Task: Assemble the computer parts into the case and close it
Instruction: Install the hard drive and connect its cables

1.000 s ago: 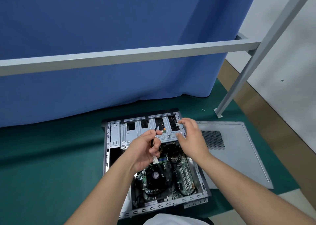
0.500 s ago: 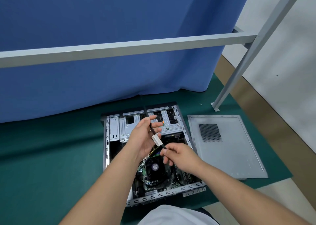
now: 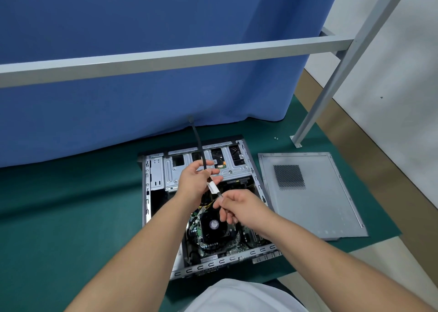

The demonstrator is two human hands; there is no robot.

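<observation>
An open computer case [image 3: 151, 217] lies flat on a green mat, its motherboard and black CPU fan [image 3: 214, 225] exposed. A silver drive cage [image 3: 232, 162] fills the case's far end. Above the case, my left hand [image 3: 194, 181] holds a thin black cable [image 3: 198, 143] with a white label [image 3: 212, 188]; the cable's free end sticks up toward the curtain. My right hand [image 3: 239, 207] pinches the same cable's lower end just below the label. The grey side panel [image 3: 312, 198] lies flat to the right of the case.
A blue curtain [image 3: 142, 75] hangs behind the case. A grey metal crossbar [image 3: 166, 58] runs across overhead, and a slanted leg [image 3: 331, 84] stands on a foot plate at the right. Two small screws [image 3: 275, 137] lie on the mat near that foot. White cloth [image 3: 237, 297] shows at the bottom.
My right hand left the drive cage and came down to pinch the cable below the label. My left hand has drawn the cable up, so more of it stands above the case.
</observation>
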